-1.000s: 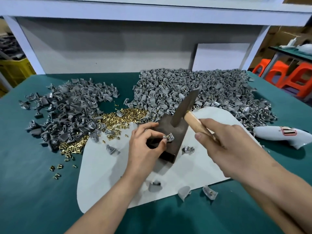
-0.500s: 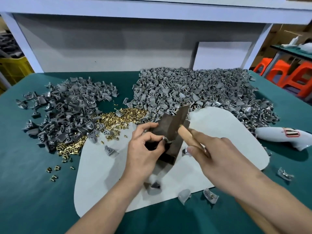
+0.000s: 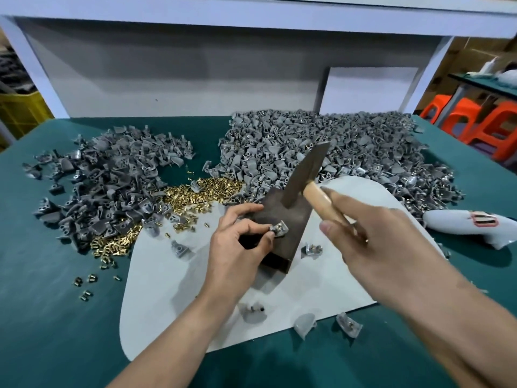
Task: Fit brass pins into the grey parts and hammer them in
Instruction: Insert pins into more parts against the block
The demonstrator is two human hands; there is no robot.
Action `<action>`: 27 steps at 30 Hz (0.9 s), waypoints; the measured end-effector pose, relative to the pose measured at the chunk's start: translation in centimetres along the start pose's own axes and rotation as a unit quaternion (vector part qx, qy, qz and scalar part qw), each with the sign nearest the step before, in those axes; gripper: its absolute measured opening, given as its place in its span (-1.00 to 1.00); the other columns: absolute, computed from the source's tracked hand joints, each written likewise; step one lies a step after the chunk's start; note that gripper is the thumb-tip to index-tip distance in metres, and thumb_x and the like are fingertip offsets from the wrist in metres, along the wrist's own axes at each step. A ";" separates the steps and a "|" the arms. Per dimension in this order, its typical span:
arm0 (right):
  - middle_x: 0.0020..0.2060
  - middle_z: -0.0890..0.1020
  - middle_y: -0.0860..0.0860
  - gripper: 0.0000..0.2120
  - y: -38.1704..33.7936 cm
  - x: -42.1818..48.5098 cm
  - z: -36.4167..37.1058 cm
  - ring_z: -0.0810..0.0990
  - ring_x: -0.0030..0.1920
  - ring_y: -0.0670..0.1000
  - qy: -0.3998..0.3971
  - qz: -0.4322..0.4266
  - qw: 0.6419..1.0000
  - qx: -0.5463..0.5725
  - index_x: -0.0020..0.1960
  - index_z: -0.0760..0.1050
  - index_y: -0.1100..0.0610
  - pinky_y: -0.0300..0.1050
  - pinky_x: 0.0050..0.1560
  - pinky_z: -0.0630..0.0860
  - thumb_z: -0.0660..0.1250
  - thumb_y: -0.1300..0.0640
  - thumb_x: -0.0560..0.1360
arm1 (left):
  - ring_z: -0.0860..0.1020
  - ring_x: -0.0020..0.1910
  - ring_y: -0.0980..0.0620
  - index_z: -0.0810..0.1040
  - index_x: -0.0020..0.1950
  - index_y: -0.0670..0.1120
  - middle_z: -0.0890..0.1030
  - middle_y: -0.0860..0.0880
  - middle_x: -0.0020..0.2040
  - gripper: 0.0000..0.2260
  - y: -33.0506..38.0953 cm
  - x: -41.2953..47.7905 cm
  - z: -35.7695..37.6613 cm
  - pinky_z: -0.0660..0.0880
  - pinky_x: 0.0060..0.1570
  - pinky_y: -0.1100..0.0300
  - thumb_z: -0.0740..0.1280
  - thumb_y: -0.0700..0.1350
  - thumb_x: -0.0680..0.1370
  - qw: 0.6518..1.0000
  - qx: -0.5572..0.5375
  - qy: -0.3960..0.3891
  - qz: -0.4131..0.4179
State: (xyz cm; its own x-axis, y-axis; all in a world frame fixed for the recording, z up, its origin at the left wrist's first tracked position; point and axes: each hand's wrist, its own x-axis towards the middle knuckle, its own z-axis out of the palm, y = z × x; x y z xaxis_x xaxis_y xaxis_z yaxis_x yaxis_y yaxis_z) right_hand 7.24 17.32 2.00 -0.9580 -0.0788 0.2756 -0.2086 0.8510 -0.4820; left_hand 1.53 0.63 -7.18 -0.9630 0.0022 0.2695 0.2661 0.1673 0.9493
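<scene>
my left hand (image 3: 237,247) pinches the grey part (image 3: 281,232), brass pins (image 3: 277,227) seated, on the dark block (image 3: 293,217); my right hand (image 3: 372,242) wraps the hammer (image 3: 306,172) handle, head raised. risk, i judge: a skewed blow bends a pin or strikes my fingertips (image 3: 269,238) beside it.

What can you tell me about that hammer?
The hammer has a long, dark, worn-looking metal head on a pale wooden handle. The right hand grips the handle, holding it raised and tilted above the dark block, clear of the grey part that the left hand pinches there.
</scene>
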 end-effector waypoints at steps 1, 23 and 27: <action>-0.33 0.56 -0.07 -0.69 -0.2 0.0 0.2 0.38 -0.48 -0.11 -0.017 0.005 1.000 -0.010 0.31 0.40 -0.09 -0.24 -0.40 0.32 0.19 0.00 0.57 | 0.49 0.10 0.32 0.69 -0.21 -0.03 0.55 0.19 0.11 -0.84 -0.1 0.0 0.0 0.35 0.06 0.51 0.47 -0.30 0.42 1.000 0.005 -0.001 0.005; -0.56 0.24 0.01 -0.80 5.6 0.4 2.1 0.14 -0.72 -0.11 -0.106 0.250 0.727 0.630 -0.26 0.60 0.05 -0.37 -0.67 0.20 0.23 0.08 0.45 | 0.70 -0.18 0.03 0.71 -0.30 -0.07 0.71 -0.05 -0.20 -0.90 12.2 -1.9 -1.4 0.59 -0.08 0.29 0.40 -0.22 0.35 0.920 -0.322 -0.183 -0.131; -0.56 0.25 0.00 -0.76 6.1 0.2 3.0 0.16 -0.73 -0.11 -0.131 0.260 0.704 0.648 -0.39 0.56 0.02 -0.35 -0.68 0.20 0.24 0.07 0.42 | 0.69 -0.20 0.05 0.70 -0.29 -0.16 0.71 -0.06 -0.23 -0.92 12.4 -1.9 -1.0 0.56 -0.12 0.37 0.40 -0.24 0.34 0.903 -0.352 -0.181 -0.164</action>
State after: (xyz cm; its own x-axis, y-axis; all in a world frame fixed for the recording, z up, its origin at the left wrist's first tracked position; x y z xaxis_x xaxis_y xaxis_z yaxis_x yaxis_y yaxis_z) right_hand 5.22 21.00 -3.37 -0.9389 -0.1694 -0.2995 0.3424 -0.3744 -0.8617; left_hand 6.75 1.67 4.24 -0.9123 0.4095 0.0053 -0.1976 -0.4516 0.8701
